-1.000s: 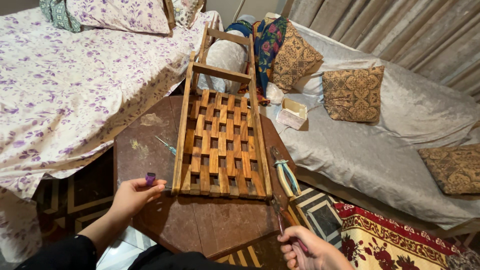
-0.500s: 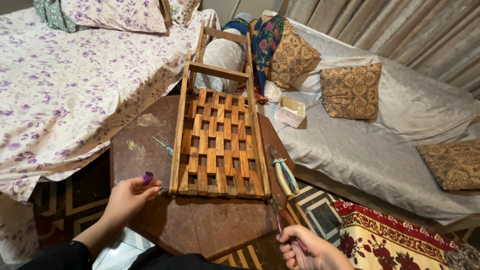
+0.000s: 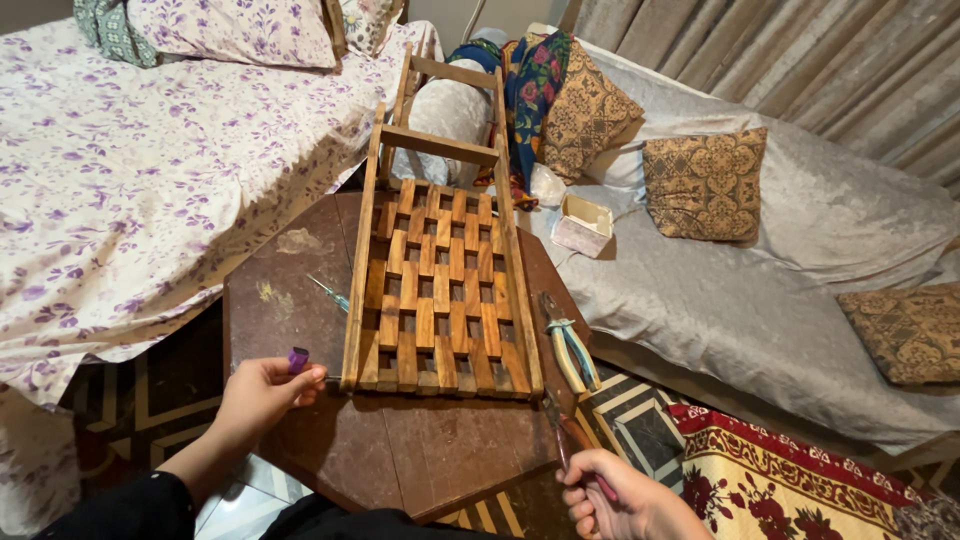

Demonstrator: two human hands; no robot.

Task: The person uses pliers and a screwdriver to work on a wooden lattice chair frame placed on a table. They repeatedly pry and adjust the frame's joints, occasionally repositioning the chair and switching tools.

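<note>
The wooden lattice frame [image 3: 440,275] lay lengthwise on the dark tabletop [image 3: 400,450], its far end at 12 o'clock over the table edge. At the frame's 7 o'clock corner, the left hand [image 3: 262,393] was closed on a small purple-handled tool [image 3: 298,359]. At 5 o'clock, the right hand [image 3: 615,497] gripped red-handled pliers [image 3: 568,440]. Green-handled pliers [image 3: 570,345] lay at the frame's 3 o'clock side; a small screwdriver [image 3: 328,292] lay at 9 o'clock.
</note>
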